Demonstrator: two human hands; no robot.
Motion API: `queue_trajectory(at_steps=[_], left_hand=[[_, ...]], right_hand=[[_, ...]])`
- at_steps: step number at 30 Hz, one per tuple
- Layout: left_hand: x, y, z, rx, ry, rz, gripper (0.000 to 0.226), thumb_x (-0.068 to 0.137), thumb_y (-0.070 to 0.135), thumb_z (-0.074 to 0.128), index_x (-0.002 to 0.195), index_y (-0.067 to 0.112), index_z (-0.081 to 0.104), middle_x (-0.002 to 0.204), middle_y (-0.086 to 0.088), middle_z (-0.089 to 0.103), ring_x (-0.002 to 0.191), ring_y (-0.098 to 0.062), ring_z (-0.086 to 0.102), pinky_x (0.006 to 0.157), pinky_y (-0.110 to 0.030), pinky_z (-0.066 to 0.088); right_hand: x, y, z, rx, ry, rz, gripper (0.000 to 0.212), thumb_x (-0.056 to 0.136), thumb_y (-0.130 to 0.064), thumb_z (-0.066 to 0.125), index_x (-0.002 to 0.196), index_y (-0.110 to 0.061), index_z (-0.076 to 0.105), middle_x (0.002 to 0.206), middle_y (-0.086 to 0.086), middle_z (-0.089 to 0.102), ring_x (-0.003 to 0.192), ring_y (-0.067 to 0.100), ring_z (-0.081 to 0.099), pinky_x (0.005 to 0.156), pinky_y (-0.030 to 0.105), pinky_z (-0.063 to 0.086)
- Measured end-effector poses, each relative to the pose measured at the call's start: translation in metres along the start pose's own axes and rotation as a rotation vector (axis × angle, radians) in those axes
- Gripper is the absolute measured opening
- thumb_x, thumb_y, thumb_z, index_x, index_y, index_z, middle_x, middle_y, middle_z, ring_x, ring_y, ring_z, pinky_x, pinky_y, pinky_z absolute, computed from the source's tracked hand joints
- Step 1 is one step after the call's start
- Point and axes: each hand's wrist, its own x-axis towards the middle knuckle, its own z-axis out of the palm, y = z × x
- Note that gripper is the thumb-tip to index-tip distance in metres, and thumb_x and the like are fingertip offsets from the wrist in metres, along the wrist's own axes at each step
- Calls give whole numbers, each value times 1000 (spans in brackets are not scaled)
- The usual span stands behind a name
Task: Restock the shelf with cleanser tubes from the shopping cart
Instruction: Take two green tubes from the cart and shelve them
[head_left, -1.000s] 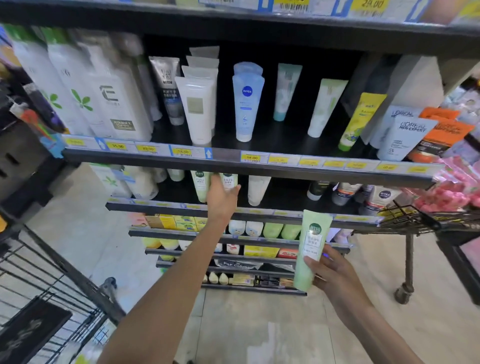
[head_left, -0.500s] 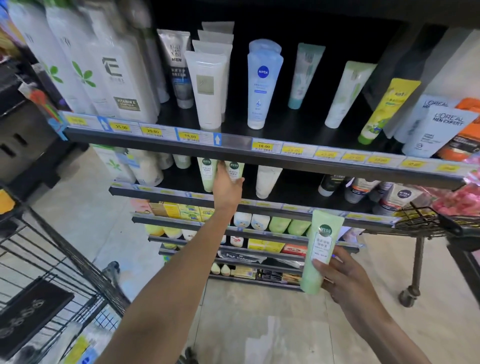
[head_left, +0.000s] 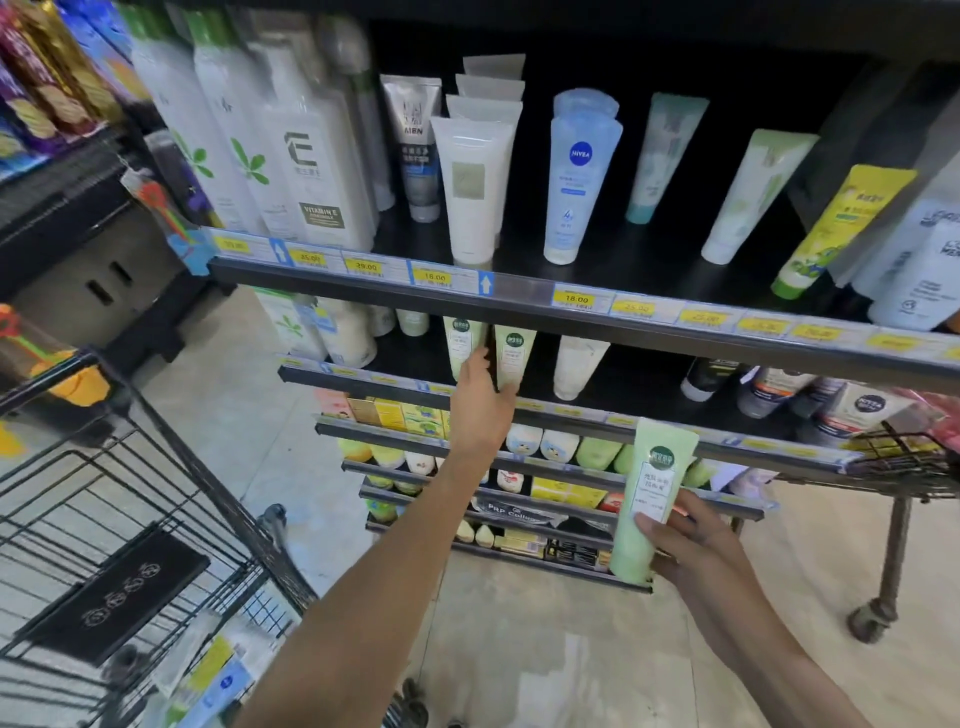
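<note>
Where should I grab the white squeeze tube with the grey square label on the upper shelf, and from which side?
Take the white squeeze tube with the grey square label around its round mid-body, coming straight in from the shelf's open front. It stands cap-down at the front of its row with matching tubes directly behind, so the back is blocked. There is room for fingers between it and the grey men's tube and the blue Nivea tube.

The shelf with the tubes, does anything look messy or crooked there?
Yes. On the upper shelf, the teal tube, the pale green tube and the yellow tube lean sideways with wide gaps between them, while the white tubes stand straight in a neat row. Nothing looks spilled or broken.
</note>
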Motion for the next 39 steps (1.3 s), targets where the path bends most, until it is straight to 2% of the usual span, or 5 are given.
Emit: queue_trajectory(at_steps=[4, 15, 25, 34, 39], left_hand=[[-15, -28, -36, 196, 49, 71, 46, 99, 27, 66, 139, 12, 47, 132, -5, 56, 111, -26, 64, 87, -41, 57], [59, -141, -107, 691, -148, 356, 67, 98, 46, 62, 150, 7, 44, 150, -14, 49, 148, -32, 34, 126, -43, 20], [91, -170, -113, 749, -57, 644, 44, 91, 48, 70, 118, 13, 64, 105, -6, 69, 100, -29, 62, 96, -41, 42], [95, -171, -112, 706, -61, 672, 38, 92, 47, 69, 113, 16, 63, 100, -3, 68, 97, -26, 62, 93, -41, 41], [94, -170, -111, 690, -61, 675, 36, 93, 47, 69, 112, 17, 62, 98, -2, 67, 95, -26, 62, 92, -41, 42]], right_hand=[[9, -1, 27, -38, -23, -2, 43, 85, -7, 73, 126, -17, 66, 118, 8, 75, 108, 31, 71, 92, 55, 56], [59, 11, 145, -200, -12, -121, 47, 87, 2, 75, 117, -31, 62, 106, -3, 79, 105, 20, 73, 99, 49, 54], [107, 36, 209, -204, 49, -322, 35, 86, -2, 78, 112, -22, 65, 113, 0, 75, 111, 20, 70, 93, 45, 60], [135, -2, 255, -296, 100, -471, 40, 82, 4, 80, 110, -18, 62, 104, -6, 73, 95, 4, 71, 84, 33, 63], [126, -3, 228, -290, 149, -451, 40, 83, 4, 79, 116, -11, 63, 109, 1, 75, 100, 14, 73, 81, 33, 64]])
